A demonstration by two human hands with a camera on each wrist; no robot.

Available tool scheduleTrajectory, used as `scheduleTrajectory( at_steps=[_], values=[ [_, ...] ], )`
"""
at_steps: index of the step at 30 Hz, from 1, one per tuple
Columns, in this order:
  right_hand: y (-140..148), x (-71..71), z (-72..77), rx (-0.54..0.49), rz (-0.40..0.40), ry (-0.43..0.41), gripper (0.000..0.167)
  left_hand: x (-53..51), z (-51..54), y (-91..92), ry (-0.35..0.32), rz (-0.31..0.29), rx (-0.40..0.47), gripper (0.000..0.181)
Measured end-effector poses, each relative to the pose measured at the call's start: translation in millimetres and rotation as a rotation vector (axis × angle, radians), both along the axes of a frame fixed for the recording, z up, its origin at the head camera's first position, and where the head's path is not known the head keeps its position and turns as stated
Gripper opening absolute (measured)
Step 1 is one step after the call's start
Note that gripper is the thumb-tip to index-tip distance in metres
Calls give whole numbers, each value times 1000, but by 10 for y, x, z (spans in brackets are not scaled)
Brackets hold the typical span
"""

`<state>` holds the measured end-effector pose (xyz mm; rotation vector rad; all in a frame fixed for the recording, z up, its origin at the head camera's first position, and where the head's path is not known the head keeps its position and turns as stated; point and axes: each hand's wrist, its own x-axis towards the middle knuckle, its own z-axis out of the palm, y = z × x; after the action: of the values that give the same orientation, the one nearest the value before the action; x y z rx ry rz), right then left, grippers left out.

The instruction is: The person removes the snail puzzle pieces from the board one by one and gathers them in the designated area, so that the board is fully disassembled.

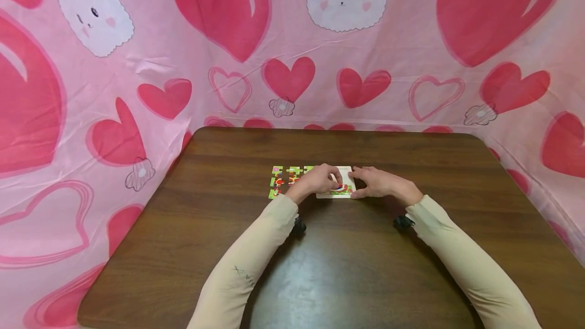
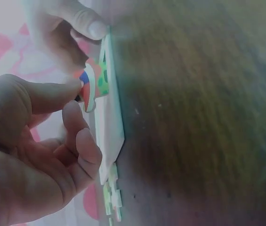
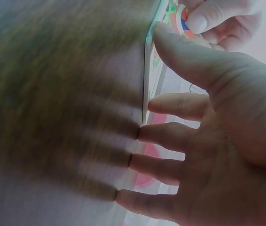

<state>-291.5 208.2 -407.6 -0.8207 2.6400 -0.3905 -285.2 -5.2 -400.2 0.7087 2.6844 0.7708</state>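
Between thumb and fingers, my left hand (image 1: 318, 178) pinches a colourful puzzle piece (image 2: 91, 84) over a white puzzle tray (image 1: 325, 196). In the left wrist view the piece shows red, blue, white and green and stands tilted against the tray. My right hand (image 1: 378, 183) is spread at the tray's right side, its thumb (image 3: 175, 44) on the edge and the other fingertips down by the tray and table. Printed puzzle pieces fill part of the tray's lower right. My left hand hides some of the tray.
Several loose puzzle pieces (image 1: 277, 182) lie in rows left of the tray, partly behind my left hand. The brown wooden table (image 1: 219, 237) spreads around them. A pink cloth with hearts (image 1: 292, 39) hangs behind and beside it.
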Motion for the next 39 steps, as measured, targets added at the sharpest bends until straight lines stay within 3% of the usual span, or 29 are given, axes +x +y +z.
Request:
scheduleTrajectory(
  at_steps=[6, 17, 30, 39],
  values=[
    [-1, 9, 19, -5, 0, 2, 72, 7, 81, -90, -31, -3, 40, 6],
    [-16, 14, 18, -4, -30, -11, 74, 27, 186, -440, -43, 53, 46, 4],
    [-24, 21, 30, -4, -40, -23, 74, 111, 143, -881, -110, 49, 88, 5],
    [-14, 18, 15, -6, -44, -28, 75, 118, 76, -1016, -162, 51, 62, 6]
  ],
)
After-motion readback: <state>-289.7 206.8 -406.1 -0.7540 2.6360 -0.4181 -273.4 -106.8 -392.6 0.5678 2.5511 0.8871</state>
